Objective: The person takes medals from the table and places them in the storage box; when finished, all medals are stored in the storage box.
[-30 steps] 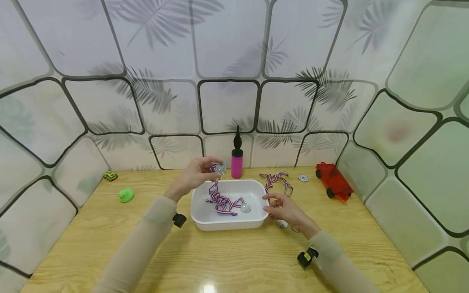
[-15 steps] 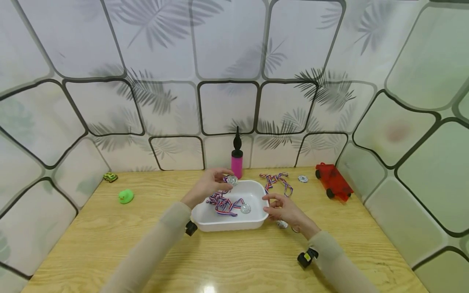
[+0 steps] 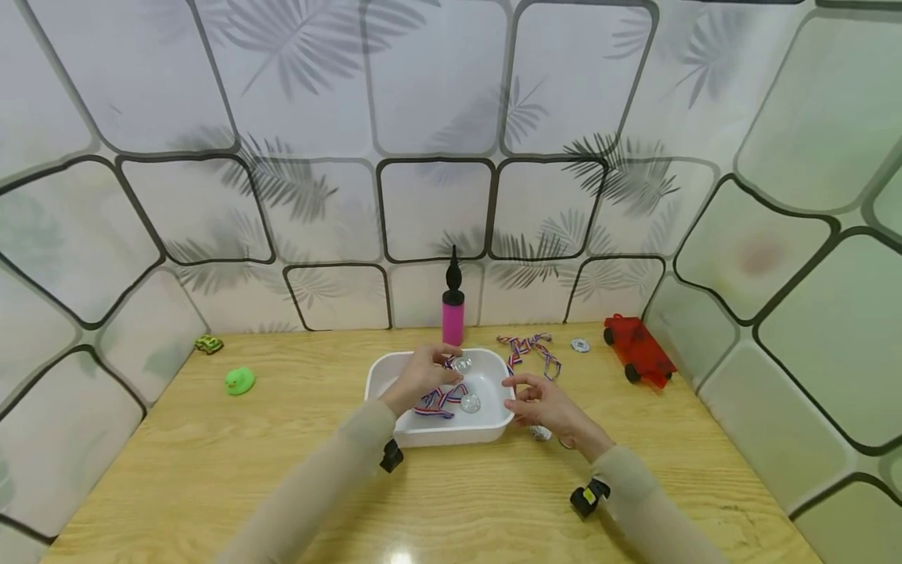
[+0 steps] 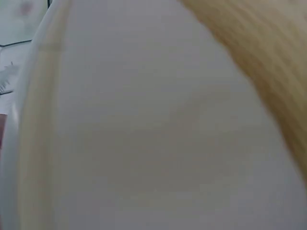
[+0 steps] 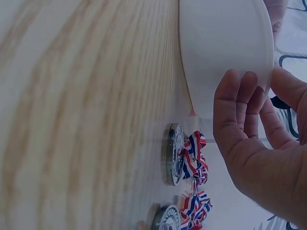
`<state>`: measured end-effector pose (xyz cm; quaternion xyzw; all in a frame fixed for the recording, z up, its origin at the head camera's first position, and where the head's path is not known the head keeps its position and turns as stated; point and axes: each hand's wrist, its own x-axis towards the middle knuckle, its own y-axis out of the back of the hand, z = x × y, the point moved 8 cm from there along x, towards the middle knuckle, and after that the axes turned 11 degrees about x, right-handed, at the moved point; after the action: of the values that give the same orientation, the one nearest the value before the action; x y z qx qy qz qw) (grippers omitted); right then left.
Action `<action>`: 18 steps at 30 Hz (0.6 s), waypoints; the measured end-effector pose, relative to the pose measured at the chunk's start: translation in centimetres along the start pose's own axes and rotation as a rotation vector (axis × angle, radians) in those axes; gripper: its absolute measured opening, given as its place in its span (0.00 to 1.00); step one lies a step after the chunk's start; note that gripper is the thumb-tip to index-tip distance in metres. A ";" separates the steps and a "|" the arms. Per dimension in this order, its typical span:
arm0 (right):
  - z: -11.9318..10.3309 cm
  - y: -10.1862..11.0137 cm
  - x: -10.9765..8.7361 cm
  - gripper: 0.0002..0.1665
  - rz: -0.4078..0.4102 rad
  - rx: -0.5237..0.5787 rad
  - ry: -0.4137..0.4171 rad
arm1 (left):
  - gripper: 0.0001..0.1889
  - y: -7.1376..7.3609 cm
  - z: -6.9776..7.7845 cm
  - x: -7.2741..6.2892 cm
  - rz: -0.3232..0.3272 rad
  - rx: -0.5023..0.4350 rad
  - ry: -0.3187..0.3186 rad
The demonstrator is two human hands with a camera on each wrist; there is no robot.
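Note:
My left hand (image 3: 421, 374) pinches a silver medal (image 3: 462, 364) over the white plastic tub (image 3: 451, 435). Its striped ribbon is partly hidden behind the fingers. A second silver medal (image 3: 470, 403) lies inside the tub with its red, white and blue ribbon (image 3: 435, 403). At the tub's right end, my right hand (image 3: 548, 406) holds the rim, its fingers (image 5: 228, 88) bent against the outer wall. In the left wrist view, the tub's white side (image 4: 158, 115) fills most of the picture; the left hand does not show there.
Near the right hand lies a medal (image 3: 540, 433). Behind it are a loose ribbon (image 3: 524, 345) and another medal (image 3: 581, 345). A pink pump (image 3: 453, 317) stands behind the tub. A red toy car (image 3: 637, 350), green duck (image 3: 240, 381) and small toy car (image 3: 208, 344) sit farther out.
My left hand has carried the medal right and down, from the tub's back left corner to above its middle. The right hand stays at the tub's right end.

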<state>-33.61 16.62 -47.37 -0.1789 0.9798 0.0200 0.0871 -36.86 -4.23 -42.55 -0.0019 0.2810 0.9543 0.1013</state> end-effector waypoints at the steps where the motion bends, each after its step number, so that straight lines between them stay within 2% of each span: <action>1: 0.0 0.0 0.0 0.29 -0.001 -0.002 -0.002 | 0.21 -0.2 -0.2 -0.1 0.008 0.013 0.015; 6: 0.2 0.0 0.1 0.29 0.003 -0.004 -0.008 | 0.21 -1.1 -0.8 -0.2 0.039 0.008 0.056; 13: 0.2 -0.1 0.1 0.29 -0.012 -0.001 0.000 | 0.18 -2.5 -1.9 -0.1 0.046 -0.144 0.129; 18: 0.1 -0.1 0.1 0.28 -0.007 0.002 0.008 | 0.17 -2.9 -2.0 0.3 0.080 -0.144 0.112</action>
<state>-33.67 16.52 -47.54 -0.1825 0.9795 0.0180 0.0836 -36.68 -2.92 -45.83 -0.0513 0.2169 0.9737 0.0467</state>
